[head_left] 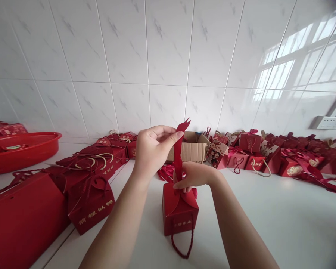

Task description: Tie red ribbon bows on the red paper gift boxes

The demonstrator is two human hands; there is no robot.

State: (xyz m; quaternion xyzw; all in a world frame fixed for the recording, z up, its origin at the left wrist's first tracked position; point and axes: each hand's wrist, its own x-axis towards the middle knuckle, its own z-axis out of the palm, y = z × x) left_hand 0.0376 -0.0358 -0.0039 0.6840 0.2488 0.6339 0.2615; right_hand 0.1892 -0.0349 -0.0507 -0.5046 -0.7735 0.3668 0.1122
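In front of me on the white table stands a small red gift box (180, 213) with curved top flaps and gold lettering on its front. A dark red cord handle (187, 257) hangs down from its front face. My left hand (156, 145) is raised above the box, pinching the upper part of a red ribbon (178, 154) whose forked ends stick up past the fingers. Lower down, my right hand (194, 175) closes around the same ribbon just over the box top. Some of its fingertips are hidden behind the ribbon and hand.
Red gift boxes with cord handles (93, 201) line the left side, beside a red plastic basin (42, 149). An open cardboard box (190, 151) stands at the back, near a tiled wall. Several decorated red boxes (250, 144) and loose ribbons (322, 179) fill the back right.
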